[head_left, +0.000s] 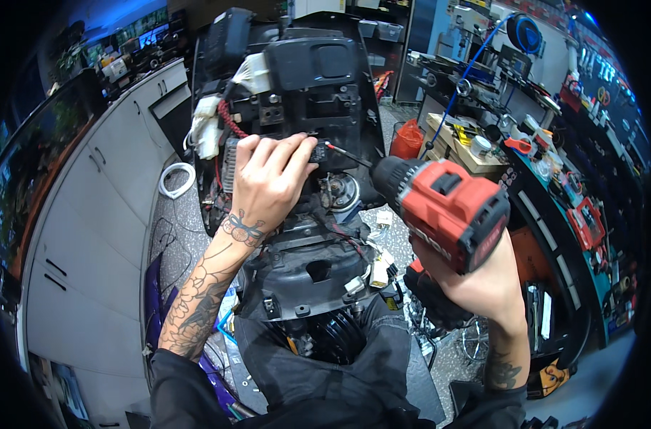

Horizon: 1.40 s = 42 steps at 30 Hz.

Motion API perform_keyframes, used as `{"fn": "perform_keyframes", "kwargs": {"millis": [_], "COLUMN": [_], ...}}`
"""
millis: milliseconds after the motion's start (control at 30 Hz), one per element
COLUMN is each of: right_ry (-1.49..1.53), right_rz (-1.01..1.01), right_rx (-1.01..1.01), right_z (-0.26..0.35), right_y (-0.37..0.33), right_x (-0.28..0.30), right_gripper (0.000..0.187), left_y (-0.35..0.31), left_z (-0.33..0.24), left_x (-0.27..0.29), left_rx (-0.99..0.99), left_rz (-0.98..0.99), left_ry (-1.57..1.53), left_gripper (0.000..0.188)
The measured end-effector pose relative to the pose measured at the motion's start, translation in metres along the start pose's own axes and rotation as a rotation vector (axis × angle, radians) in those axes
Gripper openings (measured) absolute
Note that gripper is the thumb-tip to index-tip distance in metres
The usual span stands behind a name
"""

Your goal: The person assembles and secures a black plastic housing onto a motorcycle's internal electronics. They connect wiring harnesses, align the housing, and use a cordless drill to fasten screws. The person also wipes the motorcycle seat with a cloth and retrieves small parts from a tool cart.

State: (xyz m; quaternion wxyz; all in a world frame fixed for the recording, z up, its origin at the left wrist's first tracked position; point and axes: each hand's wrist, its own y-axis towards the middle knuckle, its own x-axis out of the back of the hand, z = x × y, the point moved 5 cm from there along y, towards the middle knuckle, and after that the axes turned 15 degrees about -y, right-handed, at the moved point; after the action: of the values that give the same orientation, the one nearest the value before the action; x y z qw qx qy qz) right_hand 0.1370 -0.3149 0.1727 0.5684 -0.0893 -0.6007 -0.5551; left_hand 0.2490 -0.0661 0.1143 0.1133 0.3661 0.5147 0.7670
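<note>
The left hand point(272, 168) reaches in from 7 o'clock over the stripped dark body shell point(305, 232), its fingers bent and resting on a small black module point(320, 151) just above the middle of the view; the thumb is hidden, so I cannot tell whether those fingers clamp the module or merely press it; the right hand point(468, 275) comes from 5 o'clock, its fingers wrapped around the grip of a red and black power drill point(451, 207), though the trigger finger is out of sight; the drill's long bit point(350, 156) runs toward 10 o'clock, its tip touching or just beside the module's 3 o'clock edge, and whether it sits in a screw head is too small to tell; the step in hand looks like driving or loosening a fastener at the module, the direction of turn being unclear; the next move seems to call for a squarely seated bit, steady pressure and left fingers well away from the tip; around the module, a round metal disc point(342, 191) lies at 5 o'clock, a red braided cable point(230, 120) near 10 o'clock, and white connectors point(254, 74) near 11 o'clock
</note>
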Motion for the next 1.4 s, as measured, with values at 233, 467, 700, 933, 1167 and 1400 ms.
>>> {"fn": "perform_keyframes", "kwargs": {"millis": [233, 467, 700, 933, 1167, 1400], "right_ry": [0.082, 0.071, 0.208, 0.066, 0.027, 0.051], "right_rz": [0.105, 0.135, 0.167, 0.017, 0.062, 0.046], "right_rx": [-0.051, -0.070, -0.177, 0.074, 0.022, 0.003], "right_z": [-0.014, -0.023, -0.015, 0.003, -0.007, -0.009], "right_y": [0.007, 0.010, -0.004, -0.015, -0.017, -0.019], "right_x": [-0.016, -0.007, -0.016, -0.016, -0.027, -0.032], "right_gripper": [0.039, 0.041, 0.042, 0.049, 0.049, 0.044], "left_y": [-0.002, -0.003, -0.015, -0.024, -0.026, -0.029], "left_z": [0.004, 0.003, 0.001, -0.003, -0.003, -0.003], "left_x": [-0.012, -0.012, -0.006, -0.011, -0.018, -0.021], "left_rx": [-0.009, -0.005, -0.048, -0.017, 0.049, 0.078], "left_rz": [0.037, 0.049, 0.206, 0.180, 0.156, 0.147], "left_ry": [-0.031, -0.008, -0.149, -0.145, -0.133, -0.100], "left_gripper": [0.039, 0.043, 0.042, 0.043, 0.043, 0.043]}}
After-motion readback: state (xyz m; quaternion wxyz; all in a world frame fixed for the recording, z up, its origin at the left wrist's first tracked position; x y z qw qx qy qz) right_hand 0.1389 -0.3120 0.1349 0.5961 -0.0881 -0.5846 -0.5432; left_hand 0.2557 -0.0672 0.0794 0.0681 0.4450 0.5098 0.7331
